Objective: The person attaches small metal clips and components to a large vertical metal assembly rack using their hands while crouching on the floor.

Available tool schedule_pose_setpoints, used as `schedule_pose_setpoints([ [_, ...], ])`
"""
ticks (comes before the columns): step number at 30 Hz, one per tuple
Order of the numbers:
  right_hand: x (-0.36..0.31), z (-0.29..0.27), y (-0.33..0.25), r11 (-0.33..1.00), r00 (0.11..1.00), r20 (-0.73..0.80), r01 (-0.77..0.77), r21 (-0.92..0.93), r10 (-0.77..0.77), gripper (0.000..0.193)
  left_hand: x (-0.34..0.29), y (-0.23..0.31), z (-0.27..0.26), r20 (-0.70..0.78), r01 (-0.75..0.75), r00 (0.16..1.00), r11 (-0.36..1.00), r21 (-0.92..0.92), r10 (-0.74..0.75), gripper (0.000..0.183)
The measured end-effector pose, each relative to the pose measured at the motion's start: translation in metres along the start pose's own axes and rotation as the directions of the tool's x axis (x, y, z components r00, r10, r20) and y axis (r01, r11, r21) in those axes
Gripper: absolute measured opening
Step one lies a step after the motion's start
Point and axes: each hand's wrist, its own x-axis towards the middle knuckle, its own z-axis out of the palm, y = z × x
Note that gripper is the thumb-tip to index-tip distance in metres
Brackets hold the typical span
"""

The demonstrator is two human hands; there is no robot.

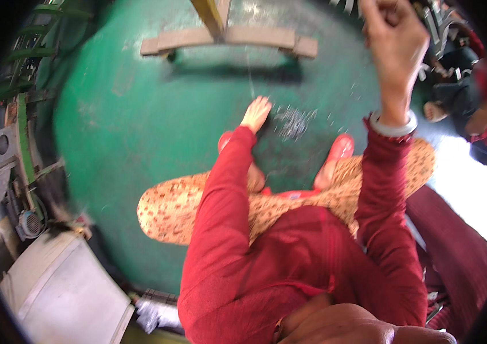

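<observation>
My left hand (256, 113) reaches forward over the floor, beyond my knees. Its fingers are bent and close together, and what they hold, if anything, is hidden. A thin pale line (251, 74) runs toward its fingertips; whether this is a thread or a floor mark I cannot tell. Raised high at the upper right, my right hand (395, 46) has curled fingers in a pinch. Anything in that pinch is too small to make out. A small heap of thin silvery scraps (294, 122) lies on the floor just right of my left hand.
A wheeled stand base (243, 38) with a yellow post is ahead on the green floor (123, 126). Machinery with a motor (30, 222) and a pale metal cabinet (71, 281) line the left. Another person (472, 97) sits at the right, near dark clutter and pale strips.
</observation>
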Motion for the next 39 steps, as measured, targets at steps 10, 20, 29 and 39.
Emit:
schedule_pose_setpoints([
  [10, -0.001, -0.009, -0.002, 0.989, 0.991, 0.041, -0.131, 0.063, 0.128, 0.016, 0.014, 0.043, 0.004, -0.11, 0.47, 0.818, 0.765, -0.44, -0.565, 0.009],
  [20, -0.017, -0.02, -0.013, 0.96, 0.982, 0.1, -0.177, 0.217, 0.159, 0.015, 0.099, 0.13, -0.165, -0.354, -0.032, 0.548, 0.404, -0.914, -0.758, 0.016],
  [29, -0.037, -0.038, -0.061, 0.982, 0.983, 0.126, -0.147, 0.123, 0.131, 0.014, 0.141, 0.148, -0.329, -0.067, -0.284, 0.849, -0.347, -0.894, -0.525, 0.019],
  [39, -0.041, -0.055, -0.073, 0.985, 0.983, 0.128, -0.144, 0.094, 0.131, 0.014, 0.142, 0.156, -0.358, 0.009, -0.156, 0.949, -0.494, -0.855, -0.315, 0.018],
])
